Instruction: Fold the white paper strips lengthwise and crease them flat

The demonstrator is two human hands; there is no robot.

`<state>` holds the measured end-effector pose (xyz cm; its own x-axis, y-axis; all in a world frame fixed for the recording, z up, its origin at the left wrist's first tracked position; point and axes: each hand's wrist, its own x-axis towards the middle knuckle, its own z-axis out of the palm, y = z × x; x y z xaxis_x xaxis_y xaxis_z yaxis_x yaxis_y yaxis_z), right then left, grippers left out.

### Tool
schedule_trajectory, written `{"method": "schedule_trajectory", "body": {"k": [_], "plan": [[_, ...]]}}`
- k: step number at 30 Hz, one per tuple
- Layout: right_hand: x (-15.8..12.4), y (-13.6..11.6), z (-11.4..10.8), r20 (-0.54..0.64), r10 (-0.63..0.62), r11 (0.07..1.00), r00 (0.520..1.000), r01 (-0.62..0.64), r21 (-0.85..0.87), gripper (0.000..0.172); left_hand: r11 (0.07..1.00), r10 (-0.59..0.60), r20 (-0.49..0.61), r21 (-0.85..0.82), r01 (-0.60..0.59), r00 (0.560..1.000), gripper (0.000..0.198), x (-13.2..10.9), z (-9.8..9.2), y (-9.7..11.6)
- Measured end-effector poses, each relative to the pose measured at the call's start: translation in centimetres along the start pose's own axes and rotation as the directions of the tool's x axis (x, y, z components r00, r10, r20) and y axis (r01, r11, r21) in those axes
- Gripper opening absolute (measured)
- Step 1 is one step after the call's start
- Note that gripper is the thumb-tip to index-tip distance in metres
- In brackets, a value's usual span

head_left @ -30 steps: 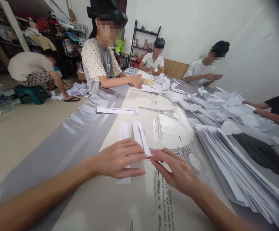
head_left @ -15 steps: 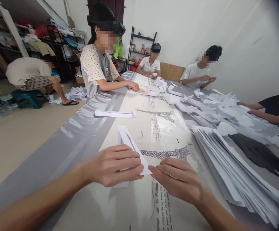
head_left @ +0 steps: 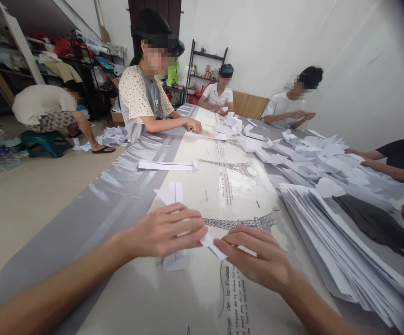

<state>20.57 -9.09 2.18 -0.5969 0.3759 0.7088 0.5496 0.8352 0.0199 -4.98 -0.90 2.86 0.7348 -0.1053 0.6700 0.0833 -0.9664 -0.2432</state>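
My left hand (head_left: 174, 231) is closed on a narrow folded paper strip (head_left: 214, 247), and the palm hides the strip's middle. My right hand (head_left: 257, 253) pinches the near end of that same strip between thumb and fingertips. Beneath my left hand another white paper strip (head_left: 175, 264) lies lengthwise on the table, showing above and below the fingers. A pointed white paper tip sticks out beyond the left knuckles; it looks like the held strip's far end. Farther off, a long folded strip (head_left: 167, 165) lies crosswise.
The tablecloth (head_left: 125, 195) has Eiffel Tower prints. On the right rests a stack of paper sheets (head_left: 327, 242) beside a dark cloth (head_left: 372, 223). Behind it spreads a heap of folded papers (head_left: 320, 158). Several people sit or stand around the table; another person crouches on a green stool (head_left: 44, 143).
The held strip has turned, its far end swinging left across the strip beneath. Its near end now shows as a narrow folded band between my hands. Both hands stay in nearly the same place.
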Motion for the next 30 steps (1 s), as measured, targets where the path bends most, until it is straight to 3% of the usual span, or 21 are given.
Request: {"method": "schedule_trajectory", "body": {"k": [3, 4, 8, 9, 11, 13, 14, 17, 24, 27, 30], "plan": [[0.1, 0.1, -0.6, -0.085, 0.052, 0.999, 0.995, -0.050, 0.022, 0.038, 0.978, -0.165, 0.084, -0.118, 0.174, 0.983, 0.017, -1.1, 0.3, -1.5], [0.2, 0.3, -0.8, -0.101, 0.068, 0.997, 0.993, -0.065, 0.033, 0.039, 0.962, -0.179, 0.156, -0.180, 0.206, 0.971, 0.016, -1.4, 0.4, -2.1], [-0.2, 2.3, -1.7, -0.084, 0.241, 0.949, 0.967, -0.217, 0.230, 0.037, 0.824, -0.288, 0.351, -0.383, 0.417, 0.891, 0.019, -2.6, -0.1, -4.0], [-0.5, 2.9, -1.8, -0.070, 0.338, 0.904, 0.939, -0.303, 0.303, 0.031, 0.771, -0.333, 0.383, -0.415, 0.483, 0.862, 0.020, -2.7, -0.4, -4.4], [-1.2, 4.2, -1.9, -0.069, 0.551, 0.773, 0.832, -0.477, 0.420, 0.017, 0.643, -0.425, 0.454, -0.458, 0.614, 0.783, 0.021, -3.0, -1.2, -5.0], [-2.0, 5.4, -1.8, -0.052, 0.702, 0.635, 0.711, -0.591, 0.497, 0.020, 0.509, -0.507, 0.513, -0.470, 0.721, 0.693, 0.023, -3.2, -2.0, -5.6], [-2.4, 5.8, -1.7, -0.048, 0.735, 0.600, 0.677, -0.614, 0.513, 0.020, 0.449, -0.539, 0.532, -0.475, 0.757, 0.654, 0.025, -3.3, -2.3, -5.9], [-2.9, 6.6, -1.5, -0.021, 0.816, 0.484, 0.577, -0.664, 0.571, 0.013, 0.302, -0.578, 0.575, -0.509, 0.806, 0.579, 0.027, -3.6, -2.5, -6.4], [-3.3, 7.4, -0.8, 0.194, 0.923, 0.076, 0.333, -0.650, 0.756, 0.025, 0.086, -0.593, 0.619, -0.587, 0.805, 0.515, 0.028, -4.7, -1.8, -6.8], [-3.4, 7.8, -0.3, 0.273, 0.915, -0.022, 0.296, -0.639, 0.769, 0.027, 0.056, -0.590, 0.623, -0.603, 0.796, 0.514, 0.029, -4.9, -1.8, -7.0], [-3.2, 7.7, -0.1, 0.288, 0.906, -0.035, 0.310, -0.624, 0.780, 0.027, 0.034, -0.608, 0.611, -0.617, 0.786, 0.506, 0.030, -5.3, -1.7, -7.3]]}}
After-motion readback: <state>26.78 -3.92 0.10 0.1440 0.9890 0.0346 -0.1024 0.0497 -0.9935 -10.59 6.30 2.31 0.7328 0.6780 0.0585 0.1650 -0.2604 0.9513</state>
